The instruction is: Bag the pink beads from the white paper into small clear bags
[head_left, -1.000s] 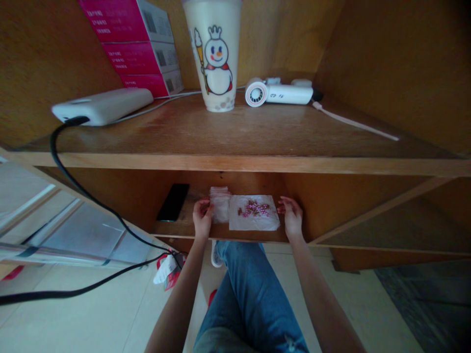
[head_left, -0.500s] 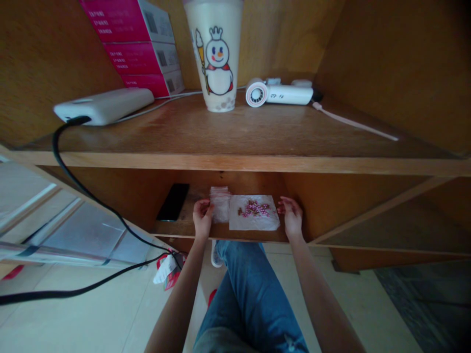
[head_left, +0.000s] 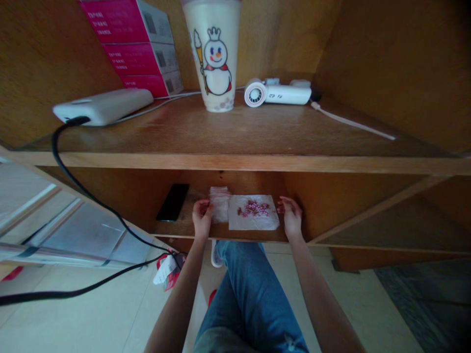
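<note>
My left hand [head_left: 202, 218] rests on the lower shelf with its fingers loosely curled and a gap between thumb and fingers. It lies just left of a stack of small clear zip bags [head_left: 220, 208], and I cannot tell whether it touches them. To the right of the bags is a white sheet of paper [head_left: 237, 223] bearing a small heap of pink and brownish beads [head_left: 253, 209]. Beyond the sheet's right edge, my right hand [head_left: 292, 215] rests with fingers apart and nothing held.
A black phone [head_left: 172, 202] lies left on the lower shelf. Above stand a milk tea cup [head_left: 217, 63], pink boxes [head_left: 136, 56], a white power bank [head_left: 105, 106] and a small handheld fan [head_left: 279, 93]. A black cable [head_left: 99, 200] hangs across the left side.
The view has shifted very slightly. Both hands, the bags and the beads stay in place.
</note>
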### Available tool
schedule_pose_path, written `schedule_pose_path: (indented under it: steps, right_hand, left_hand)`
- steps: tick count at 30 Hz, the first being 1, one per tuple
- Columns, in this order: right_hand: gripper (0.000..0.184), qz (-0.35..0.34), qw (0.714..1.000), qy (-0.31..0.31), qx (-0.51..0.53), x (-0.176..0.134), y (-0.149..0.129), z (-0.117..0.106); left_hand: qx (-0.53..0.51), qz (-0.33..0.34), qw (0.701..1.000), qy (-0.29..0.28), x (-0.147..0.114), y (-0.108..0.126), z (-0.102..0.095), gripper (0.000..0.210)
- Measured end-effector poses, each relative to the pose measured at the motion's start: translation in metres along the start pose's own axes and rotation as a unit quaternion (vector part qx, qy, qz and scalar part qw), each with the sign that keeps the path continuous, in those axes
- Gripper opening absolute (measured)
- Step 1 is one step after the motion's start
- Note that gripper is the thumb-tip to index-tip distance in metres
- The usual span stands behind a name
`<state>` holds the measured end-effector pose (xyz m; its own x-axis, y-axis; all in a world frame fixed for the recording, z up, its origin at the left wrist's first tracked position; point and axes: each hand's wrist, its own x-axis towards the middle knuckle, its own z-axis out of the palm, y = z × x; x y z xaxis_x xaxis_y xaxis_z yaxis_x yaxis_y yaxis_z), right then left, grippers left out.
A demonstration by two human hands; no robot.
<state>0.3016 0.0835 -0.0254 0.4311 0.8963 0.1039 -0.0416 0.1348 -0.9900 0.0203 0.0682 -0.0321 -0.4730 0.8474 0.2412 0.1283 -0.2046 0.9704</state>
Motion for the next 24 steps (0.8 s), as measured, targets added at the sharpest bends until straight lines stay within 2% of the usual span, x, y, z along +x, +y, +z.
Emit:
schedule_pose_path:
  steps: [24]
  right_hand:
    - [0.035,-0.002,1.0,0.0,-0.012,0.0013,0.0022,-0.0003]
  left_hand:
    - [0.014,-0.001,1.0,0.002,-0.0002,0.0023,0.0005,0.018]
